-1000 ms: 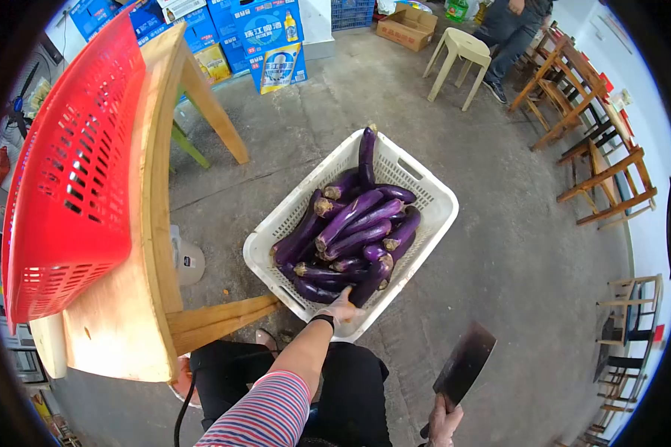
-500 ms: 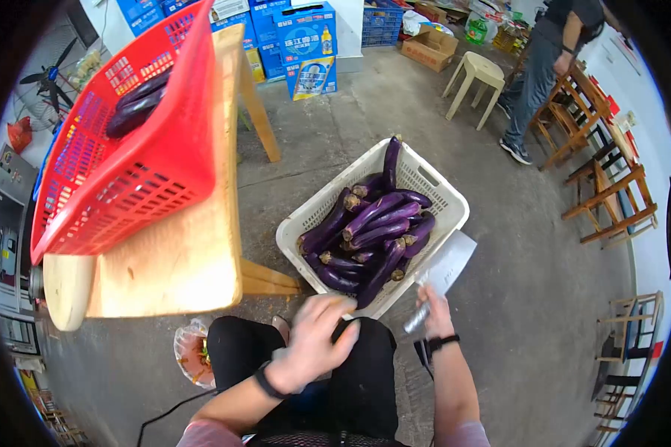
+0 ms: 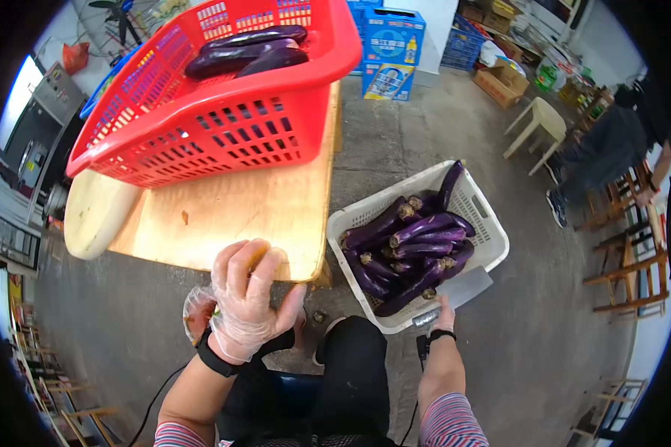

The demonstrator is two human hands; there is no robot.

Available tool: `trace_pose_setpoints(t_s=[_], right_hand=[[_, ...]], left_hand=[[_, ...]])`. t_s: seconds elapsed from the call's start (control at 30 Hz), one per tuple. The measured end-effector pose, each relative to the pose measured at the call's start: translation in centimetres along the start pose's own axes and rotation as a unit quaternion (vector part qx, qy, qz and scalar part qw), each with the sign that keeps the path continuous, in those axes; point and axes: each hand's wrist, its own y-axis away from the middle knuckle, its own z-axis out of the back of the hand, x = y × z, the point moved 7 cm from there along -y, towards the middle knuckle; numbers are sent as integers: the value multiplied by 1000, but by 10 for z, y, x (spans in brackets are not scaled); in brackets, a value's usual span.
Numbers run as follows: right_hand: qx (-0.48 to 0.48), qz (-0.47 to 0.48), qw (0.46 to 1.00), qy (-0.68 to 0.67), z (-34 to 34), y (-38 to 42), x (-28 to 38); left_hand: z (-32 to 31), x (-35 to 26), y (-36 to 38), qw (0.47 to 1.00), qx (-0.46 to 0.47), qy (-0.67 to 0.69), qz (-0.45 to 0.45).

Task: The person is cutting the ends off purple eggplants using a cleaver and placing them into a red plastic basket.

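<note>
My left hand [image 3: 247, 298], in a clear plastic glove, is at the front edge of a wooden table [image 3: 227, 216]. Its fingers are apart and hold nothing. In my right hand [image 3: 443, 316] is the handle of a cleaver [image 3: 466, 289], its broad blade close to the near right corner of a white plastic basket [image 3: 499, 242]. Several purple eggplants [image 3: 429, 237] are heaped in that basket on the floor. On the table a red basket [image 3: 201, 153] holds a few more eggplants [image 3: 240, 58].
A pale rounded slab [image 3: 95, 212] lies at the table's left. A plastic-lined container [image 3: 197, 313] sits below the table. Blue cartons [image 3: 392, 41] are stacked behind. A stool [image 3: 540, 123], another person's legs [image 3: 600, 156] and wooden chairs [image 3: 634, 272] are to the right.
My left hand has moved from over my lap, left and up to the table edge. The cleaver is lower, near the white basket's corner. The view has turned left.
</note>
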Motion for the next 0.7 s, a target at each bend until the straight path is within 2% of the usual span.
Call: trace_pose_setpoints(t_s=[0.23, 0.3, 0.47, 0.6, 0.7], right_hand=[[9, 0, 1000, 4, 4, 25, -17], [-9, -18, 999, -31, 15, 35, -35], [11, -74, 997, 5, 32, 83, -67], [7, -117, 993, -33, 54, 109, -90], [-18, -115, 993, -18, 63, 124, -104]], left_hand=[[-4, 5, 0, 1000, 10, -4, -14], [-5, 5, -1, 1000, 8, -3, -11], [-4, 5, 2, 1000, -1, -5, -12], [-7, 11, 4, 1000, -12, 1, -17], [-8, 12, 2, 999, -29, 3, -19]])
